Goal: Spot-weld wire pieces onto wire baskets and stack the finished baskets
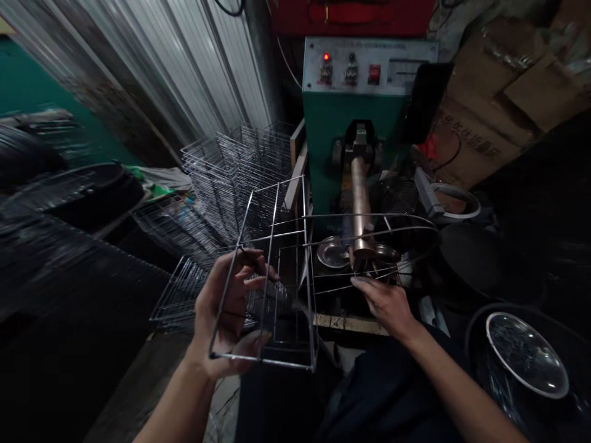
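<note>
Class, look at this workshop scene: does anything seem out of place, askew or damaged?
The stack of wire racks beside the green machine looks askew: its racks lean and fan out rather than sitting square, though the wide view may exaggerate this. The wire frame in the left hand shows no obvious damage.

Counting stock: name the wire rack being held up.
The wire rack gripped in the left hand; the other racks stand stacked beyond it, untouched.
</note>
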Demonstrator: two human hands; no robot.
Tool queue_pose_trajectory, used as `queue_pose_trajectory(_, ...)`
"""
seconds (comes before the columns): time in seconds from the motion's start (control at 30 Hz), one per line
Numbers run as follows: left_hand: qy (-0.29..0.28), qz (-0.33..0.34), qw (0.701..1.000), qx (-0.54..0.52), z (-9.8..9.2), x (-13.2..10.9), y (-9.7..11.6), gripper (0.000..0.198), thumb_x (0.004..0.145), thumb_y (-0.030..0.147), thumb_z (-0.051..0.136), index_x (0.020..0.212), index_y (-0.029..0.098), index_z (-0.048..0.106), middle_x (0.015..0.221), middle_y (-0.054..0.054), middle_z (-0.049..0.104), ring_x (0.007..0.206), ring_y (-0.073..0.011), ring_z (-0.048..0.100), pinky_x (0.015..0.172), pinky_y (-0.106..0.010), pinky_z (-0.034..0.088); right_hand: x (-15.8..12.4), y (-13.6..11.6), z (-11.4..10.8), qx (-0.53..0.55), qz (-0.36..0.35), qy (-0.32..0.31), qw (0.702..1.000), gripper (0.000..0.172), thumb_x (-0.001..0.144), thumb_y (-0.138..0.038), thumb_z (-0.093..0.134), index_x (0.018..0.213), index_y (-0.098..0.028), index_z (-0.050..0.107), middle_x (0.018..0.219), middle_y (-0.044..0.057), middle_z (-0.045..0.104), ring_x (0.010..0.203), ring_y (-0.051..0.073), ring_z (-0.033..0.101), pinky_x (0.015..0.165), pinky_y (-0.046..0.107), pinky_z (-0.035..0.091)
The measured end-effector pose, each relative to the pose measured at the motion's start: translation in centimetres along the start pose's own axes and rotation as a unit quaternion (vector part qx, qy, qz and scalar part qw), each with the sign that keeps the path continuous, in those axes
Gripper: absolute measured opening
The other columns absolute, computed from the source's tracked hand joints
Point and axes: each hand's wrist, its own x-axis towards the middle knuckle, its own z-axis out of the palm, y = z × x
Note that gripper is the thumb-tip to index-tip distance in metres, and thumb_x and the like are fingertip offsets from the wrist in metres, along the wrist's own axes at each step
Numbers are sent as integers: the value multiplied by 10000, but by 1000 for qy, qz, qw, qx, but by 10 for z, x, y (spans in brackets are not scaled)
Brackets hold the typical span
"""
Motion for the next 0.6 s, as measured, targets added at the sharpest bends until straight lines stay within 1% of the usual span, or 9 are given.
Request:
queue_pose_trajectory(0.1, -10, 28, 999, 12, -2, 4, -2, 814, 616, 484, 879, 1351, 289, 589, 1091, -79, 589, 976, -275, 610, 836, -428, 555, 2, 3, 0, -19, 10, -8, 1000, 484, 945, -5, 548, 1335, -256, 688, 1245, 23, 736, 1053, 161, 733, 875, 224, 587)
queue_pose_trajectory(0.17, -20, 42, 999, 13, -2, 8, -4, 814, 628, 487, 876, 1360, 280, 585, 1097, -77, 585, 977, -268, 610, 846, -427, 558, 4, 5, 1, -36, 8, -9, 999, 487, 932, -9, 566, 1325, -264, 698, 1224, 27, 744, 1021, 169, 741, 843, 225, 588)
queue_pose_trajectory(0.3, -18, 39, 999, -9, -3, 13, -8, 804, 629, 487, 904, 1339, 263, 602, 1104, -72, 581, 960, -239, 603, 801, -373, 576, 8, 5, 3, -39, 7, 0, 999, 464, 939, -18, 568, 1303, -265, 714, 1223, 20, 745, 1010, 170, 742, 802, 216, 582)
queue_pose_trajectory(0.37, -12, 44, 999, -20, -3, 14, -10, 791, 634, 475, 919, 1329, 254, 613, 1115, -74, 582, 955, -226, 597, 773, -340, 582, 9, 4, 4, -36, 9, -5, 999, 457, 959, -26, 555, 1314, -269, 707, 1239, 15, 739, 1015, 160, 737, 801, 205, 573)
queue_pose_trajectory(0.43, -13, 47, 999, -25, -3, 14, -10, 776, 648, 457, 924, 1327, 246, 614, 1108, -76, 591, 954, -220, 600, 762, -320, 588, 7, 2, 3, -56, 11, -12, 998, 447, 970, -50, 566, 1328, -281, 701, 1246, 22, 736, 1015, 169, 736, 779, 205, 568)
queue_pose_trajectory(0.53, -21, 30, 999, -28, -4, 15, -8, 784, 650, 445, 937, 1330, 244, 601, 1076, -74, 612, 936, -216, 626, 761, -307, 599, 2, 3, -2, -121, 44, -12, 992, 408, 960, -90, 598, 1292, -291, 723, 1274, 55, 720, 920, 188, 744, 650, 205, 545)
queue_pose_trajectory(0.6, -31, 22, 999, -32, -5, 17, -8, 779, 653, 407, 940, 1333, 253, 593, 1070, -72, 616, 913, -211, 638, 739, -302, 604, -1, 6, -7, -148, 75, -25, 986, 405, 942, -81, 580, 1250, -290, 740, 1321, 64, 695, 831, 169, 736, 570, 194, 513)
